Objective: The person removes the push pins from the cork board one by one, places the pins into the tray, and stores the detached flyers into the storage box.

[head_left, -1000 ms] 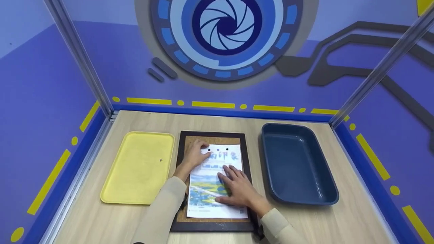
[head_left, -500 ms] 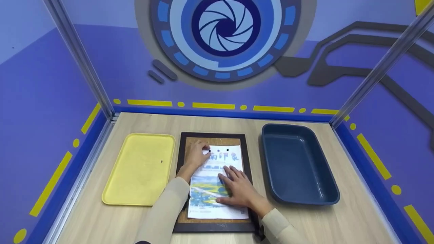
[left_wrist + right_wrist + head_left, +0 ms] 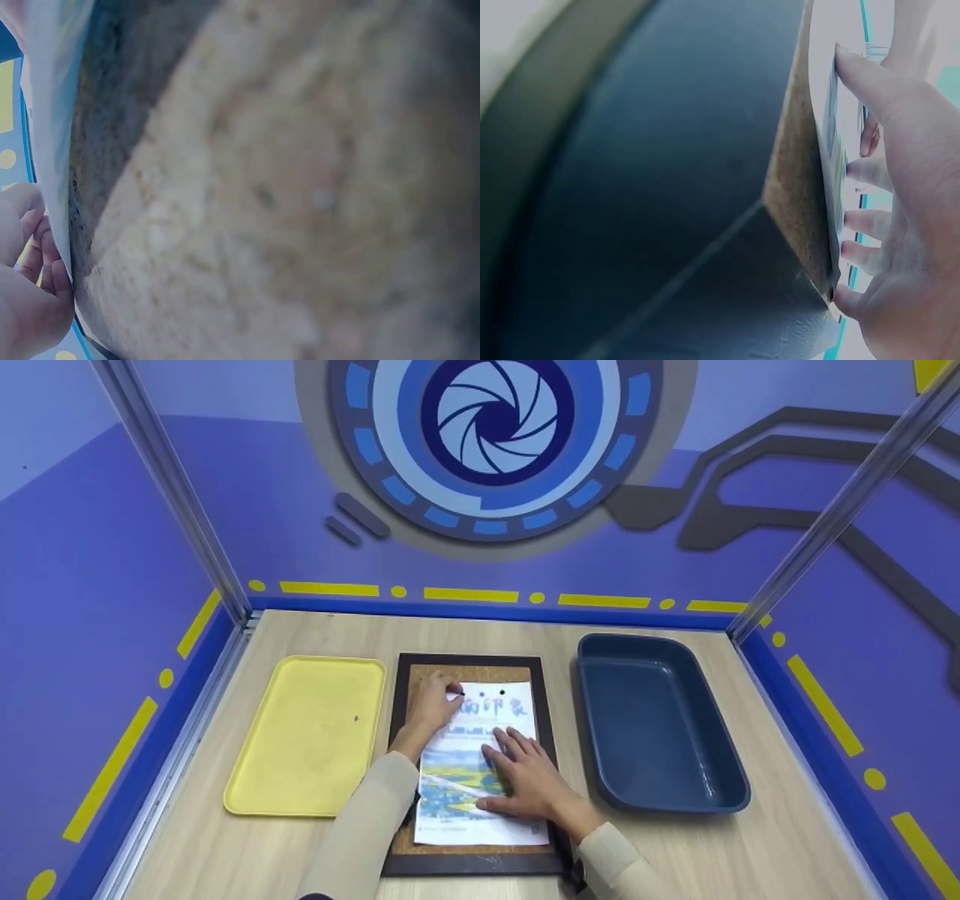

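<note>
A printed paper sheet [image 3: 469, 836] with a landscape picture and large characters lies on a dark-framed corkboard [image 3: 472, 864]. Along its top edge sit small round pins: a black pin [image 3: 502, 691] at the right and a bluish pin [image 3: 482, 694] in the middle. My left hand [image 3: 431, 709] pinches a third dark pushpin [image 3: 462, 694] at the sheet's upper left between thumb and finger. Spread over the sheet's right half, my right hand [image 3: 531, 780] rests with extended fingers; its fingertips touch the paper in the right wrist view. The left wrist view is mostly blurred cork.
A shallow yellow tray [image 3: 296, 735] lies left of the board, with a tiny dark thing [image 3: 356, 718] on it. To the right stands a deep dark blue bin [image 3: 660, 735]. Purple panels [image 3: 247, 510] and metal posts enclose the wooden table [image 3: 480, 634].
Both hands keep nearly the same place. My left fingers have closed in slightly around the left pin, and the left forearm has shifted a little to the right. The sheet stays put.
</note>
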The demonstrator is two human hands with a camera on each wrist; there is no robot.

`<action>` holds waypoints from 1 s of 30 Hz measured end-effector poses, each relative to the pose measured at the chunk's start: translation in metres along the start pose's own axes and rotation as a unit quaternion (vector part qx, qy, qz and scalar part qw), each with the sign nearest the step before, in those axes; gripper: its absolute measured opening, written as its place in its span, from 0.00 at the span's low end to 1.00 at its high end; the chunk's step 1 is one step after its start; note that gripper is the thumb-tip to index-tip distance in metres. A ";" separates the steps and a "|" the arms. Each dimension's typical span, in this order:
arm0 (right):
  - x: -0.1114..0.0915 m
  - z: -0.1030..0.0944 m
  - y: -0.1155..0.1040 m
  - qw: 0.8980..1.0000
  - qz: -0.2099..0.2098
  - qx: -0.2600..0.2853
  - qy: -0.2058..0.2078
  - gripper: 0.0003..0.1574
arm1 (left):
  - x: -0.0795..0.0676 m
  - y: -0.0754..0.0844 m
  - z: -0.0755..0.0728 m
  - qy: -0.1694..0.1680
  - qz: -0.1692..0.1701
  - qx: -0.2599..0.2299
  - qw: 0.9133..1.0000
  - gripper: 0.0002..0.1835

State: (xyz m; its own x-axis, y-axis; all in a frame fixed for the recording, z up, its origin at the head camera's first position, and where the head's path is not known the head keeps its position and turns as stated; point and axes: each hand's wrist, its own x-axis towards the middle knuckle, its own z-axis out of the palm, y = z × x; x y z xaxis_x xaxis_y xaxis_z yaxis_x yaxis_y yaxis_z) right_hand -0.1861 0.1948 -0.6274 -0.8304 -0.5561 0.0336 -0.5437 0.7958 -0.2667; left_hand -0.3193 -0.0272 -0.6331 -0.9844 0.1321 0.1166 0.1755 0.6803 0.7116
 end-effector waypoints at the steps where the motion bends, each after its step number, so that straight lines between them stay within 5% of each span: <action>1: 0.000 0.000 0.000 1.000 -0.001 -0.001 0.002 0.62 | 0.000 0.000 0.000 0.001 -0.003 0.001 1.000 0.05; 21: 0.000 -0.001 -0.002 1.000 0.008 -0.002 -0.003 0.62 | 0.003 0.002 0.004 0.010 -0.035 0.043 0.998 0.02; 30: 0.000 -0.002 -0.002 1.000 0.006 0.000 -0.006 0.62 | 0.003 0.009 0.005 0.020 -0.040 0.102 0.994 0.04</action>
State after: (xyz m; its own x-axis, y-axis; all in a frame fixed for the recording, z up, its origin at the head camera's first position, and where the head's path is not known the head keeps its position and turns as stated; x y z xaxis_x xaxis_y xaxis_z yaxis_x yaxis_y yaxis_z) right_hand -0.1854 0.1934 -0.6246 -0.8358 -0.5487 0.0189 -0.5331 0.8028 -0.2670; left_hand -0.3206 -0.0176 -0.6298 -0.9944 0.0455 0.0952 0.0916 0.8204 0.5644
